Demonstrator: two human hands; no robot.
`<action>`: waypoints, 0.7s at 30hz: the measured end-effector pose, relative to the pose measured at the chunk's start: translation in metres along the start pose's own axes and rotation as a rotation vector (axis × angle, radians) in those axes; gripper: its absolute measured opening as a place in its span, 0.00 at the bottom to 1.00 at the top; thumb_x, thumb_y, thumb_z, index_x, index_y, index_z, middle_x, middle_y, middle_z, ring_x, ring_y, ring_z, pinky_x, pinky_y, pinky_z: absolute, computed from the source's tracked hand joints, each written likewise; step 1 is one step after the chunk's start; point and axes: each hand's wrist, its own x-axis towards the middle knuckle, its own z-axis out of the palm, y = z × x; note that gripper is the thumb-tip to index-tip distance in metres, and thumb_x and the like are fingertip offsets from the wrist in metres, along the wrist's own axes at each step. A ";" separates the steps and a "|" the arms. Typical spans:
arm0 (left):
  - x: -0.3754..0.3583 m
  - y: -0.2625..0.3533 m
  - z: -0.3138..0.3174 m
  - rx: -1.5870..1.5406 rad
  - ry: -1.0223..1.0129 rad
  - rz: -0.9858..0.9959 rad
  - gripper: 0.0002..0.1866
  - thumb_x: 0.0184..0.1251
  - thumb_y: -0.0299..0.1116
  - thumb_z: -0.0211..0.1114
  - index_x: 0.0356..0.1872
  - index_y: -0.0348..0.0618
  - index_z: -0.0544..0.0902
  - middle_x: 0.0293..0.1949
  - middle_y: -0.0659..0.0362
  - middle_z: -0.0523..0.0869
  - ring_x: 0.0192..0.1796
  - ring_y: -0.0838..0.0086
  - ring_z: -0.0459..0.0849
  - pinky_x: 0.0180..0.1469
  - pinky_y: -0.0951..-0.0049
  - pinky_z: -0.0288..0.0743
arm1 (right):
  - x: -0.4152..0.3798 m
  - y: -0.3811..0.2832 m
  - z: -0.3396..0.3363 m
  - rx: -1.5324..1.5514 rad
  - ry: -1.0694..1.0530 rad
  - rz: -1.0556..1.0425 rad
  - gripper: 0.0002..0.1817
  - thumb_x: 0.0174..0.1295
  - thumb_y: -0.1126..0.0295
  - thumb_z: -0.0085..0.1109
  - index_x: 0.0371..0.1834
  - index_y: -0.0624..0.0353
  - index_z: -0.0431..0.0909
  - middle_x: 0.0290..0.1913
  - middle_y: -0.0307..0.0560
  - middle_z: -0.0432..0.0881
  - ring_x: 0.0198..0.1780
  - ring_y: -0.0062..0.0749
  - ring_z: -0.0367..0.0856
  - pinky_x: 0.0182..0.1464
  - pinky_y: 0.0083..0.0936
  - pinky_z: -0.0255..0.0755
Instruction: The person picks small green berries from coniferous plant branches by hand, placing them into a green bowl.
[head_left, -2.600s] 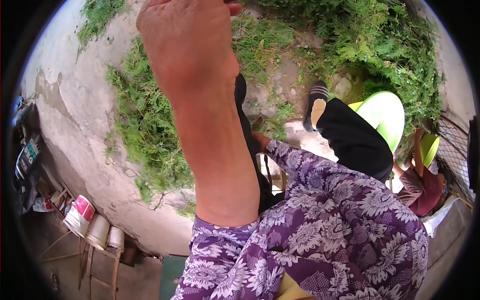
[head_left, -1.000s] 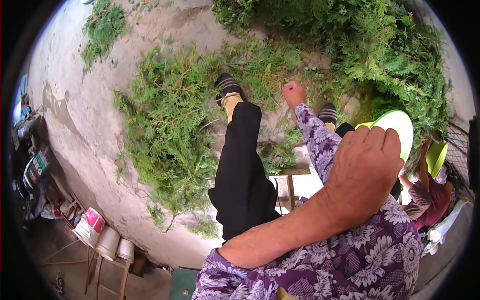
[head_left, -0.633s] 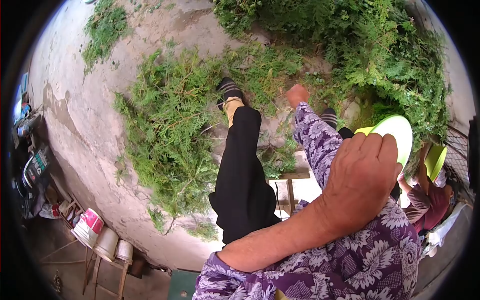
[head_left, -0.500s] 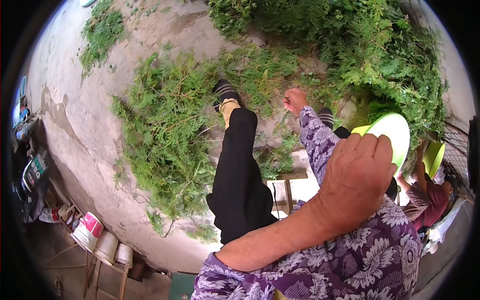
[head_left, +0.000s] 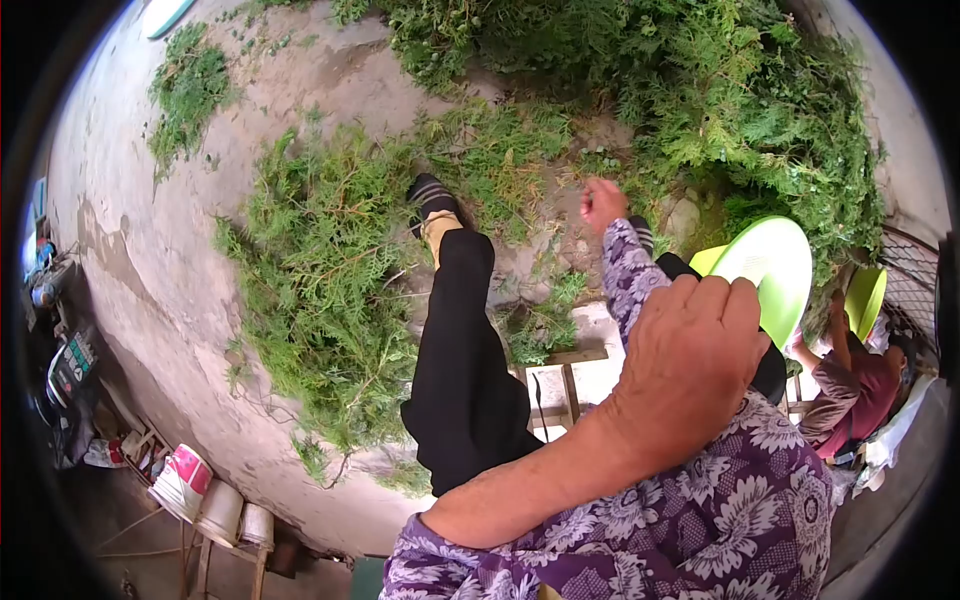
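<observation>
My left hand (head_left: 690,360) is raised close to the camera, its fingers curled into a fist. It overlaps the near side of a yellow-green plastic basin (head_left: 785,265); what the fingers hold, if anything, is hidden. Farther out, my right hand (head_left: 603,205) is closed above the ground, in front of my right foot. Whatever it may pinch is too small to make out. Cut evergreen branches (head_left: 330,270) with flat, scaly leaves lie left of my outstretched left leg (head_left: 465,350). Loose sprigs (head_left: 500,150) are scattered beyond my feet.
A large heap of evergreen branches (head_left: 720,110) fills the far right. A co-worker in a maroon top (head_left: 860,395) sits at the right near another green basin (head_left: 865,300). Buckets (head_left: 215,510) stand on a wooden frame at lower left, with a parked vehicle (head_left: 65,370) behind.
The view has shifted slightly. My right hand has moved a little right and down. My left hand has shifted slightly left and down beside the basin, still closed.
</observation>
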 end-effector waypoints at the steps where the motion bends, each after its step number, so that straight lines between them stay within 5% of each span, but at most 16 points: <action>1: 0.000 0.000 0.000 0.012 -0.007 -0.008 0.17 0.44 0.29 0.64 0.37 0.35 0.71 0.28 0.52 0.73 0.32 0.59 0.73 0.33 0.64 0.67 | 0.004 -0.008 -0.005 -0.069 0.055 -0.053 0.06 0.56 0.75 0.50 0.37 0.61 0.69 0.22 0.42 0.71 0.17 0.23 0.68 0.12 0.19 0.62; 8: -0.005 0.001 -0.004 0.087 -0.025 -0.046 0.19 0.44 0.29 0.64 0.39 0.34 0.72 0.30 0.53 0.75 0.31 0.62 0.74 0.33 0.67 0.68 | 0.051 -0.040 -0.017 -0.407 0.329 -0.211 0.10 0.58 0.72 0.48 0.41 0.66 0.69 0.23 0.46 0.74 0.18 0.24 0.71 0.12 0.19 0.63; 14: -0.005 -0.001 -0.005 0.161 0.002 -0.056 0.20 0.42 0.28 0.65 0.40 0.31 0.74 0.33 0.51 0.76 0.31 0.64 0.74 0.32 0.70 0.69 | 0.060 -0.047 -0.009 -0.642 0.292 -0.042 0.15 0.58 0.69 0.52 0.41 0.71 0.69 0.22 0.48 0.77 0.13 0.26 0.70 0.12 0.21 0.62; 21: -0.004 -0.002 -0.002 0.149 -0.007 -0.068 0.21 0.41 0.28 0.65 0.40 0.32 0.74 0.33 0.52 0.76 0.31 0.64 0.74 0.33 0.71 0.70 | 0.067 -0.037 0.000 -0.569 0.430 -0.050 0.20 0.57 0.66 0.54 0.45 0.71 0.66 0.22 0.50 0.79 0.13 0.26 0.71 0.12 0.20 0.63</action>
